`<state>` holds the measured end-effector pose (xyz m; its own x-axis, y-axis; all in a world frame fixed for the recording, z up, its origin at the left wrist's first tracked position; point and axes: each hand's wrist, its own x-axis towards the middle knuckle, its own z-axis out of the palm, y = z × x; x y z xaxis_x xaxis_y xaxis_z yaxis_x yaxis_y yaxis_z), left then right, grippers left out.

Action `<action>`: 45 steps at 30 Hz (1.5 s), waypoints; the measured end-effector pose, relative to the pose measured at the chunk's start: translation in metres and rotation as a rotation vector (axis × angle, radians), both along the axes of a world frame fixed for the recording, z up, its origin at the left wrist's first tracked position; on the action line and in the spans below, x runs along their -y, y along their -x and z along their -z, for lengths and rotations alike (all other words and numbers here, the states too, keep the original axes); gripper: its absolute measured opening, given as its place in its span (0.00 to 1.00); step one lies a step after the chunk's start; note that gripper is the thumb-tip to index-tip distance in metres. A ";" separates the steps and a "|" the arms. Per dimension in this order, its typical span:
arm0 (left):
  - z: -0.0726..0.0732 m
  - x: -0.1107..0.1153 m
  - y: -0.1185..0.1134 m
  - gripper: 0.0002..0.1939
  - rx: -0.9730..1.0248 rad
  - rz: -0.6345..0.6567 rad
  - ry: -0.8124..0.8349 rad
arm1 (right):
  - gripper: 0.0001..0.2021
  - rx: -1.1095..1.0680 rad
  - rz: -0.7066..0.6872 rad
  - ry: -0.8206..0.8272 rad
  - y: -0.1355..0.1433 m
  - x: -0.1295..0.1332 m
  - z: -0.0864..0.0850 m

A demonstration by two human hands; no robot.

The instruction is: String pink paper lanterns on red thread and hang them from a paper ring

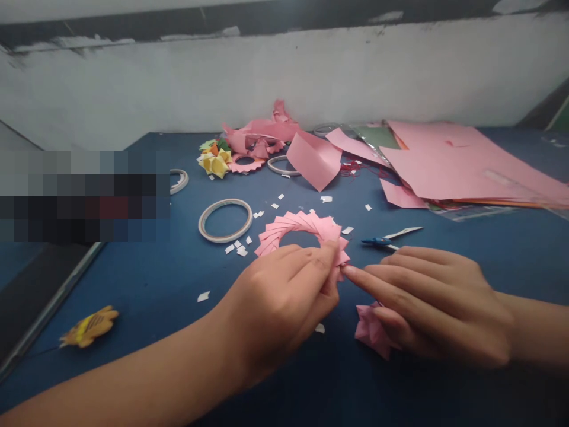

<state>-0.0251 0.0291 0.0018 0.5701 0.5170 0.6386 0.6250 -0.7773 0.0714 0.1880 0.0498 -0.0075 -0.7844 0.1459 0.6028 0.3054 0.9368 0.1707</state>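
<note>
My left hand (284,296) grips the near side of a pink folded-paper ring (302,220), made of overlapping pleats, with thumb and fingers closed on it. The hand covers the ring's near part. From the right, my right hand (440,302) reaches over with its index finger stretched out, the tip touching the ring's right edge. Beneath its thumb is a pink folded-paper flower (373,332), partly covered; whether the thumb presses on it is unclear. Just beyond the right hand lie small scissors (377,241) with blue handles, spread apart.
A roll of double-sided tape (202,222) lies left of the ring among white paper scraps (203,296). Pink sheets (462,160) are stacked at the back right. Yellow paper flowers (216,163) and crumpled pink paper (267,130) sit behind. A brown-yellow ornament (91,327) lies front left.
</note>
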 end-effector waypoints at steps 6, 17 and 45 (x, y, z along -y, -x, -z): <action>-0.001 0.000 0.000 0.11 -0.003 0.003 0.000 | 0.14 0.025 -0.008 0.013 0.000 0.000 -0.001; -0.001 0.001 -0.001 0.09 0.010 -0.013 -0.040 | 0.15 -0.015 0.029 0.053 0.003 -0.002 0.010; -0.006 -0.006 0.001 0.10 -0.003 0.040 -0.093 | 0.08 -0.376 0.234 1.068 0.027 0.012 -0.006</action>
